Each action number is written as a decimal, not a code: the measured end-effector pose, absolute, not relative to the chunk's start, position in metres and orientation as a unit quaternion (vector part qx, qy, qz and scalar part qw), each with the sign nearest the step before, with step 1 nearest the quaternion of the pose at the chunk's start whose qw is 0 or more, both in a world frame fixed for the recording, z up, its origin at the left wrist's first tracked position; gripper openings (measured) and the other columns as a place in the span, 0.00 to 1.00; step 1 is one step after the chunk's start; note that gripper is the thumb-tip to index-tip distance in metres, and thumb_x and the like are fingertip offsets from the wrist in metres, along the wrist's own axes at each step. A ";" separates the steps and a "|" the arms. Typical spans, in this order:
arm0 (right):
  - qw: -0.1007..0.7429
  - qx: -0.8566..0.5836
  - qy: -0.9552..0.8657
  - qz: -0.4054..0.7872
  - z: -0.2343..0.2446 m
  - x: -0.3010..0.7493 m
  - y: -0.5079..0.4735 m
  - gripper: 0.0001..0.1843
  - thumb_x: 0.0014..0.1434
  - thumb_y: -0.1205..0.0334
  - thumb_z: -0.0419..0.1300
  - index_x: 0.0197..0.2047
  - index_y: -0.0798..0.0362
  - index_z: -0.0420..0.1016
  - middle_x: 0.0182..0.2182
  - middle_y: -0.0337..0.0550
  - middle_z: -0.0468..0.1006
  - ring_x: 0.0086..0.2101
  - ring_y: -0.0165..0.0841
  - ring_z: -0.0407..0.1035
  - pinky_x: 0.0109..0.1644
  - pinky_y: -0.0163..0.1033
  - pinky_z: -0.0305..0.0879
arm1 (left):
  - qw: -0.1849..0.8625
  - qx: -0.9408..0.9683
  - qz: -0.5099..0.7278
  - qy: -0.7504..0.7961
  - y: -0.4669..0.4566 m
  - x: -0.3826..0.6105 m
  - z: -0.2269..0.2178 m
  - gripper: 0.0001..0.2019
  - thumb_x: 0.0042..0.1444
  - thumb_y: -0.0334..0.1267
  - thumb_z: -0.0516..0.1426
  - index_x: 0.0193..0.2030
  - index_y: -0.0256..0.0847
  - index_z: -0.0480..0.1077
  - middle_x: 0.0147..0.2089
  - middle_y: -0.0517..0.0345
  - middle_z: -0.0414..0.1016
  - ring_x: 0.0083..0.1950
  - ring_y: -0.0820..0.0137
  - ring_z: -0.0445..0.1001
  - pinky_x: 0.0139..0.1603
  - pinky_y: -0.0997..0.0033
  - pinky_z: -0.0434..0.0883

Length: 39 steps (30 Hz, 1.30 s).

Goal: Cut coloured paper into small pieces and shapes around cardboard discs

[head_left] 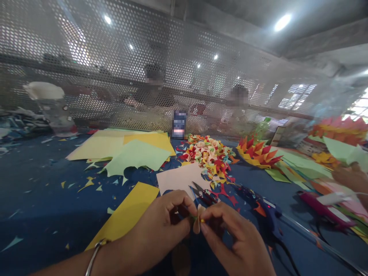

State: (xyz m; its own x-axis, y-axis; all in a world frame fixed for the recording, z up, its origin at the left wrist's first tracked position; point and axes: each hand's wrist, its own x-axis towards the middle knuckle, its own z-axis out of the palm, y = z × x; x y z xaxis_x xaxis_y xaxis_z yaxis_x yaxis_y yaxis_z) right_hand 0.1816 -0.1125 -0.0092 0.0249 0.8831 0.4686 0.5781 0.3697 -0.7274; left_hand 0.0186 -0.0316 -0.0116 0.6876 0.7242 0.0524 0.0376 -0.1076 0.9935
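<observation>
Above the near part of the table, my left hand (165, 220) pinches a small pale peach paper flower (197, 226), seen edge-on, between thumb and fingertips. My right hand (234, 232) is closed from the other side, thumb and forefinger pinching a tiny yellow piece (202, 220) at the flower's middle. Just beyond the fingers, scissors (201, 193) lie partly over a pale pink sheet (175, 178) with scalloped cuts. A heap of small coloured paper flowers (208, 149) spreads behind it. Under my left forearm runs a yellow paper strip (126, 211).
A blue glue gun (270, 211) and a purple one (327, 211) lie right, with cords and a clear glue stick. Paper lotuses (258, 153), stacked sheets (94, 143), a phone (178, 124) and a cup (59, 115) stand farther back. Another person's hand (350, 178) is at right.
</observation>
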 end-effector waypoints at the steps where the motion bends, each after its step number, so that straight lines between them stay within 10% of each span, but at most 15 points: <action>1: 0.472 -0.539 -0.679 0.159 -0.009 0.182 -0.112 0.04 0.59 0.67 0.57 0.36 0.50 0.72 0.29 0.37 0.76 0.25 0.27 0.68 0.28 0.28 0.65 | 0.608 0.689 0.283 0.275 -0.032 0.019 -0.011 0.06 0.50 0.28 0.54 0.34 0.41 0.68 0.29 0.63 0.74 0.29 0.73 0.70 0.31 0.74 0.65; 39: 0.454 -0.573 -0.665 0.150 -0.010 0.183 -0.115 0.04 0.60 0.60 0.59 0.34 0.50 0.73 0.25 0.35 0.75 0.23 0.27 0.68 0.27 0.28 0.65 | 0.557 0.686 0.386 0.265 -0.029 0.016 -0.007 0.04 0.53 0.30 0.57 0.31 0.41 0.65 0.34 0.62 0.71 0.31 0.74 0.69 0.32 0.75 0.66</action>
